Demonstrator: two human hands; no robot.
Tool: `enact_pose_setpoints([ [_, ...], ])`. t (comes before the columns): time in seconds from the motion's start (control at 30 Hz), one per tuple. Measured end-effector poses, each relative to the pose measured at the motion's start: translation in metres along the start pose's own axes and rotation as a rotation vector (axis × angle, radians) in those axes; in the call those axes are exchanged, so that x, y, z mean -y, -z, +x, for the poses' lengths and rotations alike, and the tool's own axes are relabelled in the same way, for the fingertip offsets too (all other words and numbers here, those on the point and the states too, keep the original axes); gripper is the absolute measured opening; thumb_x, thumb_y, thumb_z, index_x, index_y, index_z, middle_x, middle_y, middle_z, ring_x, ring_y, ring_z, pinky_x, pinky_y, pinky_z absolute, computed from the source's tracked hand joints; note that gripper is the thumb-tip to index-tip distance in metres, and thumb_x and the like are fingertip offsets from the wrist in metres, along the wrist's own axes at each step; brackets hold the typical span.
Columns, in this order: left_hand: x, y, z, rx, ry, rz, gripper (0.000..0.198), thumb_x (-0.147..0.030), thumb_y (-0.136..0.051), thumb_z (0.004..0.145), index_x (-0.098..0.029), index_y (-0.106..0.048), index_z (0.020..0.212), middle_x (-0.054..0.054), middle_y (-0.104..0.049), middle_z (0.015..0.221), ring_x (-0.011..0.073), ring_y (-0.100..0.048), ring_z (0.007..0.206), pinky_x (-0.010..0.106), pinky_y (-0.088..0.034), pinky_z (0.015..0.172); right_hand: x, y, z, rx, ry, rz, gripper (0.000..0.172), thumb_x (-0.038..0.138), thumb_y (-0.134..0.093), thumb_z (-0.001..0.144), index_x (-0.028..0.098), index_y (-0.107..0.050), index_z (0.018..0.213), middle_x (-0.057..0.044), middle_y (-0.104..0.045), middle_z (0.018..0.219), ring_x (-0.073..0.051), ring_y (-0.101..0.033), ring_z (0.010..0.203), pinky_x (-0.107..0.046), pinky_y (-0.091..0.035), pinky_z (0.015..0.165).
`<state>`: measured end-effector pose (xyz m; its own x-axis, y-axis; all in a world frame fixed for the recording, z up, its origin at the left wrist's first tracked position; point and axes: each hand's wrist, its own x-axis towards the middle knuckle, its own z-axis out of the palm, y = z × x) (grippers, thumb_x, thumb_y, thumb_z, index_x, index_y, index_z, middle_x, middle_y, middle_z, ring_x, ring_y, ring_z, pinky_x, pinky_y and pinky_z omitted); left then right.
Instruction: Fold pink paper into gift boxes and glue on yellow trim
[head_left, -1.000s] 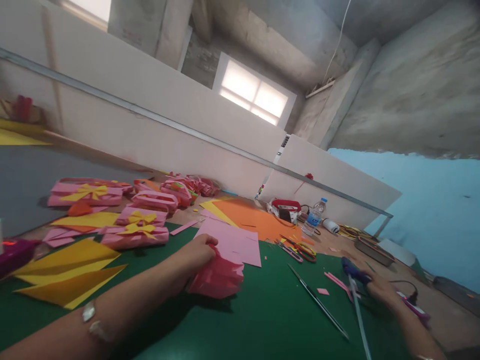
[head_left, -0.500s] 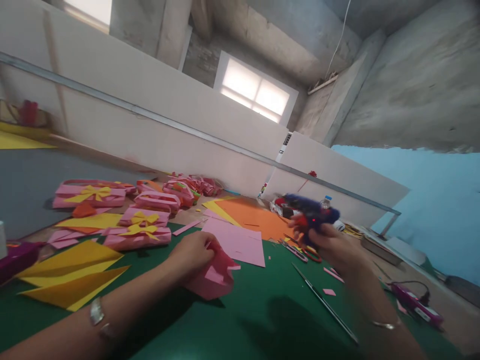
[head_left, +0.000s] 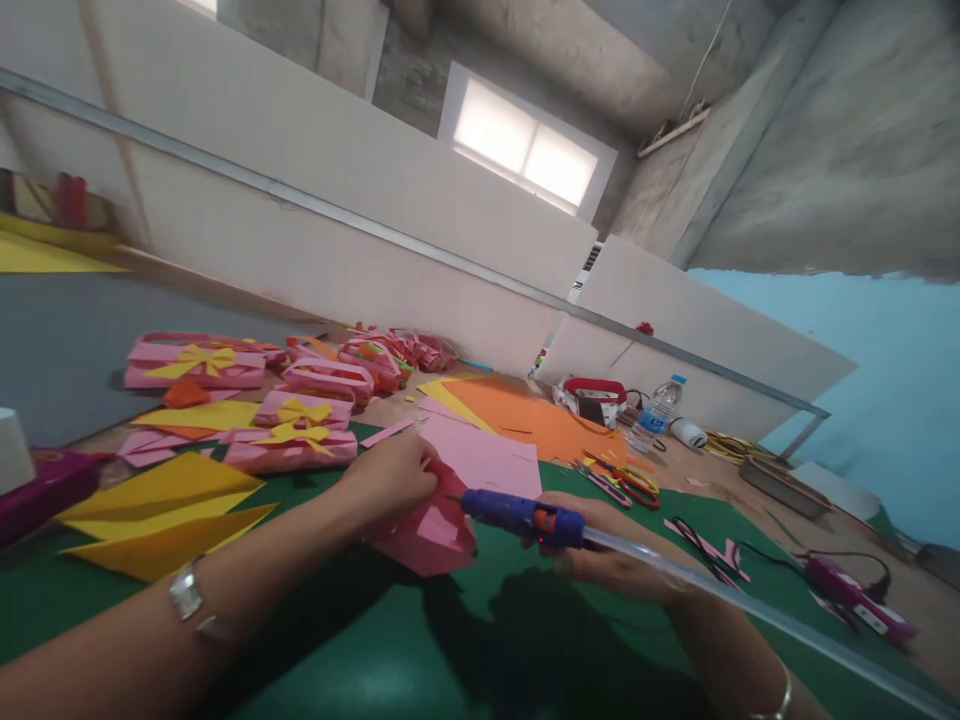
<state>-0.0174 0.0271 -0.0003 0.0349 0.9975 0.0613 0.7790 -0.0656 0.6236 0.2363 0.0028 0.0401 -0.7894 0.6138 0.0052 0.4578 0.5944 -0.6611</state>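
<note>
My left hand [head_left: 390,475] is closed on a folded pink paper piece [head_left: 429,532] resting on the green mat [head_left: 375,660]. My right hand [head_left: 611,555] grips a blue glue gun [head_left: 521,515], whose nozzle points left and almost touches the pink paper. A long clear glue stick [head_left: 750,605] sticks out of the gun's back toward the lower right.
Pink paper boxes with yellow bows [head_left: 289,435] lie at the left, yellow sheets [head_left: 161,510] nearer me. Pink and orange sheets [head_left: 525,420], scissors [head_left: 619,482], a water bottle [head_left: 654,410] and a second, purple glue gun [head_left: 855,595] lie behind and right.
My right hand lifted the blue glue gun from the right of the mat, swung it over, and lowered it to the pink paper. My left hand kept its hold.
</note>
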Motion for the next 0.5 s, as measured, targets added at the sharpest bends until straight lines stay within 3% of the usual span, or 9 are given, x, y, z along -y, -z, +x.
enact_pose_setpoints([
  [0.17, -0.005, 0.003, -0.005, -0.044, -0.028, 0.077, 0.030, -0.016, -0.045, 0.061, -0.028, -0.072, 0.069, 0.001, -0.072, 0.074, 0.0184, -0.063, 0.072, 0.024, -0.040, 0.057, -0.012, -0.002, -0.001, -0.032, -0.036, -0.069, 0.032, 0.043, -0.047, 0.087, 0.016, -0.058, 0.099, -0.003, -0.056, 0.087, -0.013, -0.048, 0.075, -0.023, -0.039, 0.063],
  [0.5, -0.016, 0.003, -0.015, -0.122, -0.060, 0.189, 0.028, -0.019, -0.045, 0.062, -0.030, -0.069, 0.071, 0.002, -0.071, 0.080, 0.0234, -0.062, 0.077, 0.028, -0.036, 0.055, 0.001, -0.008, 0.004, -0.018, -0.057, -0.133, 0.033, 0.045, -0.044, 0.088, 0.018, -0.061, 0.097, -0.001, -0.054, 0.083, -0.011, -0.047, 0.069, -0.021, -0.039, 0.060],
])
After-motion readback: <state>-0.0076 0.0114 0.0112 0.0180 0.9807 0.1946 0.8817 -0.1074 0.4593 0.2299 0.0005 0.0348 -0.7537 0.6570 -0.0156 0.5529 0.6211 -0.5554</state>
